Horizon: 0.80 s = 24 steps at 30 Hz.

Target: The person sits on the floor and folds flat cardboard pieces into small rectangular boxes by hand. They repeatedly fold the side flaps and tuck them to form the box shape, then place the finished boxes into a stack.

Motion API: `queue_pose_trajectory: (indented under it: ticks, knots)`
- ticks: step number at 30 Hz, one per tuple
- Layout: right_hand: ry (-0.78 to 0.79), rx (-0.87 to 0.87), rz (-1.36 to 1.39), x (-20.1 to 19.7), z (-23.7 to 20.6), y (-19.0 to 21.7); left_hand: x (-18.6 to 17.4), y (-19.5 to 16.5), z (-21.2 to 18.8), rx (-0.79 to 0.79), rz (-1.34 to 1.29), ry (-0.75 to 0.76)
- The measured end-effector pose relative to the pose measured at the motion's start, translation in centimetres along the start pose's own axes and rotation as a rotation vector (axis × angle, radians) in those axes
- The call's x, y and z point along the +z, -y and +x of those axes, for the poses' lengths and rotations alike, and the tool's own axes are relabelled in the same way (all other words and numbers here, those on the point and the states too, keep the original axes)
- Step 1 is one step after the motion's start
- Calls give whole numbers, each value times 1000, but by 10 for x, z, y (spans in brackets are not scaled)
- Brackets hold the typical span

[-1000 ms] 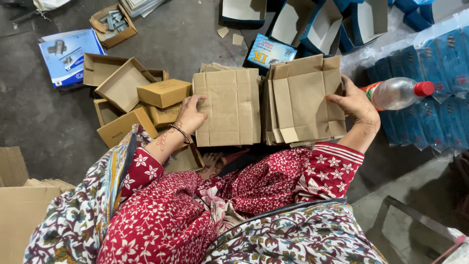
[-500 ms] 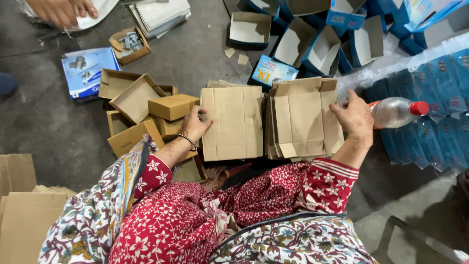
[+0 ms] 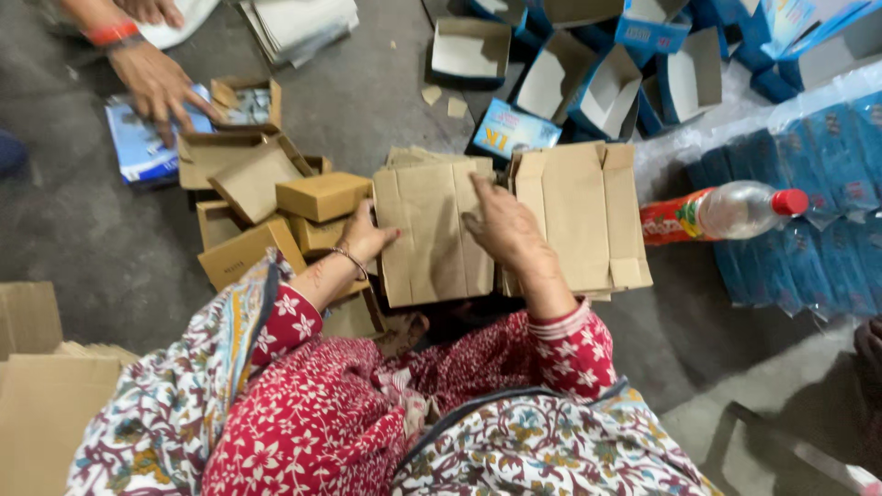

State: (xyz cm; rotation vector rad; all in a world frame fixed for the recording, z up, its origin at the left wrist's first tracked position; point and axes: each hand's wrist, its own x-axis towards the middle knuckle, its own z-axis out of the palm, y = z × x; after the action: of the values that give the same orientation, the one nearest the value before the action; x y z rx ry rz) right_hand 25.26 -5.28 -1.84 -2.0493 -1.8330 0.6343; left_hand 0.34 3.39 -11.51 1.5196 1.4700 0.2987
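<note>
Head view: a flat carton (image 3: 432, 234) is held at its left edge by the left hand (image 3: 366, 234), long axis running near to far. The right hand (image 3: 501, 225) is laid on its right edge, fingers spread, nothing clasped; a second flat carton (image 3: 579, 216) lies just right.

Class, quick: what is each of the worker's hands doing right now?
Left hand: closed on the left edge of the flat cardboard sheet.
Right hand: fingers spread, resting on the same sheet, not gripping.
</note>
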Motion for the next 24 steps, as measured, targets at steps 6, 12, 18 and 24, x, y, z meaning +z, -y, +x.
queue_pose_trajectory:
  ticks: [6, 12, 18, 24]
  knots:
    - [286, 198, -140, 22, 5, 21, 2, 8, 2, -6, 143, -6]
    - [401, 281, -128, 20, 18, 17, 4, 5, 2, -37, 143, -9]
    - [242, 260, -124, 16, 16, 15, -1, 2, -1, -113, 165, -17]
    - [-132, 94, 38, -2, 14, 15, -7, -12, -1, 44, -260, -143]
